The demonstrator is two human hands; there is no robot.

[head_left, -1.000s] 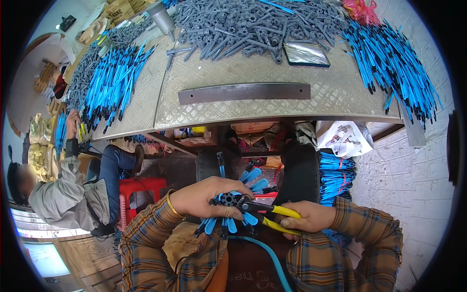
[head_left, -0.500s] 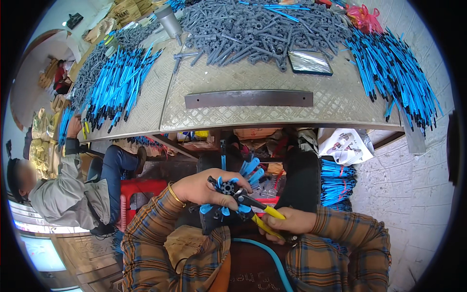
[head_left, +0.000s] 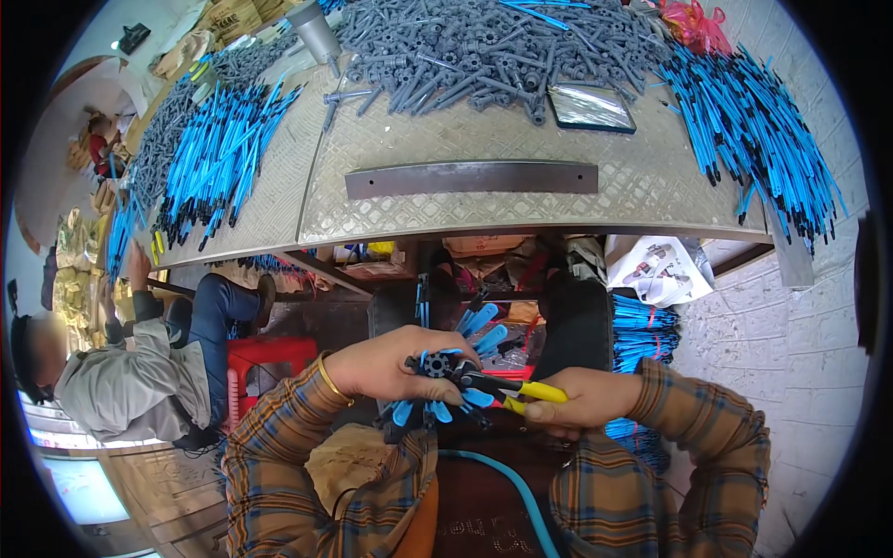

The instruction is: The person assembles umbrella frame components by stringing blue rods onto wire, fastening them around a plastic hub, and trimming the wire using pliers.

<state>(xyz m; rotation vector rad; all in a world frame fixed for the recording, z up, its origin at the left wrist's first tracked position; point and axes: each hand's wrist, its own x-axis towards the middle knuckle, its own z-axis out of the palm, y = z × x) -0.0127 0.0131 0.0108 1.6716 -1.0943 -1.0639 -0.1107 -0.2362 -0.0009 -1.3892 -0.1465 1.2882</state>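
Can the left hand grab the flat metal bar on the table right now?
Probably not right away. The left hand is down by the lap, wrapped around a moulded cluster of blue parts. The metal bar lies on the table above, with nothing on it, but the hand is full.

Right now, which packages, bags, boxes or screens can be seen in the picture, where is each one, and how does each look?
White plastic bag: under the table's right end, crumpled, with small dark prints.
Red-pink plastic bag: far right corner of the table top, bunched up.
Cardboard boxes: far left end of the table, brown, stacked.
Flat dark tray or screen: on the table by the grey parts, rectangular and shiny; I cannot tell which.
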